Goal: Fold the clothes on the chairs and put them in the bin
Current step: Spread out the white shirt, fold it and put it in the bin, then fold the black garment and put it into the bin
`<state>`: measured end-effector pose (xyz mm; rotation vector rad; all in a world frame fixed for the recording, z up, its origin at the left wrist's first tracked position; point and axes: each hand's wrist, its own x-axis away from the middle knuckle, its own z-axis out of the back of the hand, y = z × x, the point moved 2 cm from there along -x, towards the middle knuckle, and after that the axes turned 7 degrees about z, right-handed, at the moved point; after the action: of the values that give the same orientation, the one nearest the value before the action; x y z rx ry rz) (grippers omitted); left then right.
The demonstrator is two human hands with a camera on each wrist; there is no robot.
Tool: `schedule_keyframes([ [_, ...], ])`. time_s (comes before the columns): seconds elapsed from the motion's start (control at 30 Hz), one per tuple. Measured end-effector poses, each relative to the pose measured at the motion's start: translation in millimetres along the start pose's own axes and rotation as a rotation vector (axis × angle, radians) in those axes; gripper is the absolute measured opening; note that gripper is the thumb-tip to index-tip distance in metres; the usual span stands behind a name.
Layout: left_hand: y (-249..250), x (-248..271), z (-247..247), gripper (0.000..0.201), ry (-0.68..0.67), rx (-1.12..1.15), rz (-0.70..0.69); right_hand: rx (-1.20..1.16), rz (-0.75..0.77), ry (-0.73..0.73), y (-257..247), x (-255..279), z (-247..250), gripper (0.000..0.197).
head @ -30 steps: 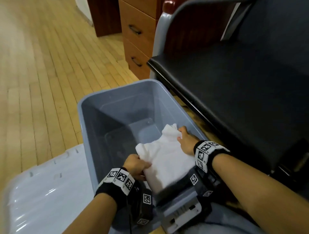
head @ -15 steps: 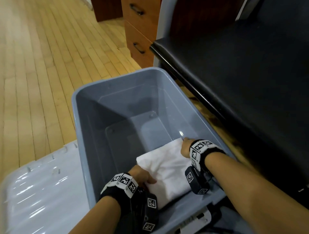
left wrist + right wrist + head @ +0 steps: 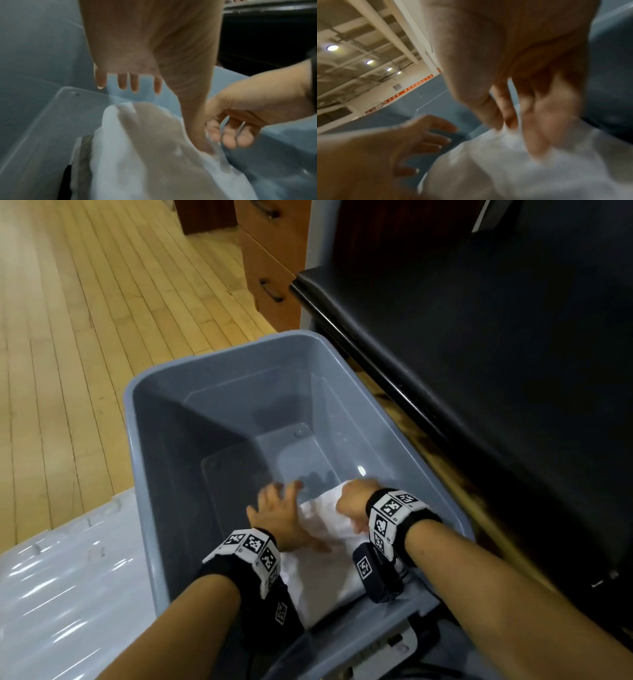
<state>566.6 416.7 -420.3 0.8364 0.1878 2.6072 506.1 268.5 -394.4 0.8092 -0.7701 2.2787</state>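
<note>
A folded white garment (image 3: 329, 573) lies on the bottom of the grey bin (image 3: 219, 361), in its near right corner. My left hand (image 3: 274, 515) hovers over the garment's left edge with fingers spread straight and grips nothing. In the left wrist view the left hand's (image 3: 128, 75) thumb points down to the cloth (image 3: 137, 162). My right hand (image 3: 356, 501) is over the garment's far right part. Its fingers (image 3: 238, 136) hang loosely curled and empty. The blurred right wrist view shows the right hand (image 3: 530, 108) just above the cloth (image 3: 522, 169), with the left hand (image 3: 412, 142) beside it.
A black padded chair seat (image 3: 496, 371) runs along the bin's right side, with no clothes showing on it. A white bin lid (image 3: 61, 594) lies on the wooden floor at the left. A wooden drawer cabinet (image 3: 270, 258) stands behind the bin.
Both hands lowered the garment from the bin's rim level to its bottom. The left hand let go and spread its fingers; the right hand's grip loosened.
</note>
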Motion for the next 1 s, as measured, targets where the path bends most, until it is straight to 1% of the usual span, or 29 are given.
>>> schedule_keyframes([
  [0.03, 4.2, -1.1, -11.1, 0.126, -0.089, -0.067, -0.062, -0.033, 0.033, -0.128, 2.4, 2.7, -8.4, 0.007],
  [0.07, 6.6, -0.9, -23.3, 0.130, -0.158, -0.111, -0.101, -0.068, 0.035, -0.208, 8.2, 3.1, -17.2, 0.017],
  [0.1, 7.8, -0.2, -34.0, 0.131, -0.195, -0.132, -0.117, -0.073, 0.027, -0.238, 14.3, 4.6, -23.1, 0.025],
  [0.13, 7.4, 0.3, -44.6, 0.132, -0.210, -0.135, -0.113, -0.056, -0.015, -0.257, 20.1, 3.3, -28.3, 0.027],
  [0.17, 8.0, 0.0, -53.0, 0.133, -0.207, -0.137, -0.103, -0.060, -0.043, -0.263, 26.0, 2.8, -31.2, 0.028],
  [0.2, 8.8, -1.0, -58.6, 0.133, -0.184, -0.146, -0.094, -0.034, -0.064, -0.269, 29.5, -0.6, -31.6, 0.024],
  [0.23, 10.3, -0.7, -61.0, 0.133, -0.145, -0.165, -0.087, -0.065, -0.100, -0.295, 32.7, 0.3, -32.4, 0.018],
  [0.27, 12.4, -0.6, -62.7, 0.132, -0.114, -0.186, -0.082, -0.109, -0.170, -0.305, 39.4, -12.8, -38.6, 0.020],
  [0.33, 13.9, -1.7, -66.2, 0.132, -0.113, -0.213, -0.067, -0.161, -0.221, -0.259, 55.5, -40.3, -51.1, 0.055],
  [0.37, 14.2, -1.4, -66.0, 0.131, -0.117, -0.215, -0.060, -0.168, -0.217, -0.235, 56.2, -39.9, -51.7, 0.063],
  [0.4, 16.1, -0.3, -64.2, 0.130, -0.107, -0.209, -0.064, -0.178, -0.182, -0.208, 54.3, -32.6, -46.2, 0.066],
  [0.47, 19.0, 3.9, -52.5, 0.128, -0.115, -0.152, -0.071, -0.230, -0.087, -0.154, 37.8, -6.3, -27.6, 0.049],
  [0.5, 19.6, 4.9, -46.4, 0.127, -0.125, -0.120, -0.061, -0.275, -0.073, -0.106, 38.3, -2.0, -20.6, 0.042],
  [0.53, 17.0, 3.3, -41.9, 0.129, -0.137, -0.082, -0.029, -0.326, -0.098, -0.069, 38.9, 1.7, -14.7, 0.038],
  [0.6, 7.3, -1.6, -35.2, 0.135, -0.129, 0.056, 0.131, -0.396, -0.161, -0.014, 41.1, 6.1, -5.6, 0.028],
  [0.63, 0.6, -4.0, -34.2, 0.138, -0.126, 0.107, 0.208, -0.433, -0.161, -0.003, 42.3, 10.2, -1.5, 0.024],
  [0.67, -4.5, -3.6, -32.3, 0.138, -0.142, 0.142, 0.245, -0.483, -0.162, 0.002, 41.1, 16.0, 2.6, 0.022],
  [0.73, -10.8, -1.8, -26.6, 0.129, -0.176, 0.146, 0.257, -0.552, -0.139, 0.019, 38.3, 27.1, 9.0, 0.024],
  [0.8, -7.6, 5.6, -8.3, 0.112, -0.183, 0.138, 0.216, -0.566, -0.090, 0.056, 27.4, 41.6, 17.1, 0.032],
  [0.83, -3.2, 7.6, 1.6, 0.101, -0.197, 0.138, 0.188, -0.549, -0.062, 0.061, 19.8, 48.5, 20.7, 0.032],
  [0.93, 20.3, 20.7, 48.0, 0.063, -0.185, 0.085, 0.040, -0.522, 0.031, 0.059, -7.1, 76.4, 35.8, 0.025],
  [1.0, 41.5, 39.7, 84.6, 0.051, -0.121, 0.030, -0.059, -0.523, 0.101, 0.103, -22.7, 99.8, 49.6, 0.016],
])
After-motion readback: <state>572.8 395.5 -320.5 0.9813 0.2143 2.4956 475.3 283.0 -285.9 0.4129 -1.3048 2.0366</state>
